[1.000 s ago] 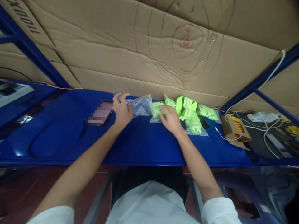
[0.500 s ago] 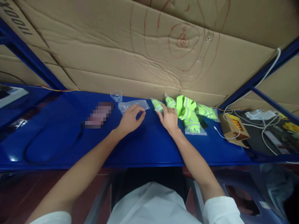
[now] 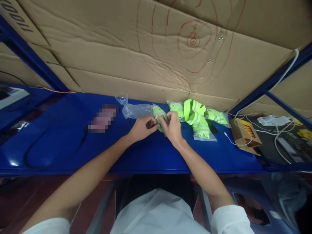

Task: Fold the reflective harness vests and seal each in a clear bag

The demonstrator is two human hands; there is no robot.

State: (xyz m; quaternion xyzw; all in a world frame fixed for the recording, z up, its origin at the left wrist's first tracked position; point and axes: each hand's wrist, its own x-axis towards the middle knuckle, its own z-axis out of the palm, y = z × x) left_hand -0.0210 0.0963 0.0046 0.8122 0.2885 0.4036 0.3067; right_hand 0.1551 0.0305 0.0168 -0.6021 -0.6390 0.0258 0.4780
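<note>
A bagged neon-green bundle with grey stripes (image 3: 158, 111) is between my hands on the blue table (image 3: 146, 156). My right hand (image 3: 174, 127) grips its right side, thumb toward the near edge. My left hand (image 3: 143, 128) is closed at its lower left, fingers curled and thumb against it. An empty-looking clear bag (image 3: 136, 111) lies just to the left. On the right are another bagged green bundle (image 3: 176, 109), a loose looped green strap (image 3: 194, 110) over a bag, and one more bagged bundle (image 3: 216, 116).
A clear cup (image 3: 122, 99) and a pixelated pinkish object (image 3: 103, 119) are on the left. An open cardboard box (image 3: 246, 136) and white cables lie right. A cardboard wall (image 3: 109, 48) rises behind, between blue frame posts.
The bagged bundle under my right hand has come left and toward me, away from its neighbour. My left hand has moved right to meet it, and its fingers have closed on it.
</note>
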